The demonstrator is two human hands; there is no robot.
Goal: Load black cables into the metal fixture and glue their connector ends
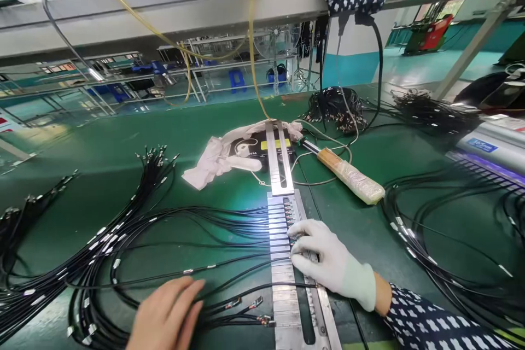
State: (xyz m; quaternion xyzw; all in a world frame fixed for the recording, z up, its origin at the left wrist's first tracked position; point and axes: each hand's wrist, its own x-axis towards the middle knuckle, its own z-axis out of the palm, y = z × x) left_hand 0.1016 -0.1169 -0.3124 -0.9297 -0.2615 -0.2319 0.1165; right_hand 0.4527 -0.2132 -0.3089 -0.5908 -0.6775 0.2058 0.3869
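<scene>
Evidently the gloved right hand [324, 257] works with fingers bent and a little spread, tips down on the metal fixture [285, 301]; whether they pinch a cable end cannot be told. The bare left hand [169, 306] is loosely curled over the black cables [110, 240] left of the fixture, and anything beneath it is hidden. Several cables lie across the fixture's slots, their small connectors [289, 211] near its middle, and trail leftward over the green table [102, 145]. They should be light and springy, easy to bend but keen to coil back, with smooth jackets that may slip under a glove. The connectors look the delicate part, so the jacket just behind each seems the best hold. Farther off, beyond the right hand, lies a wrapped handle [353, 175].
</scene>
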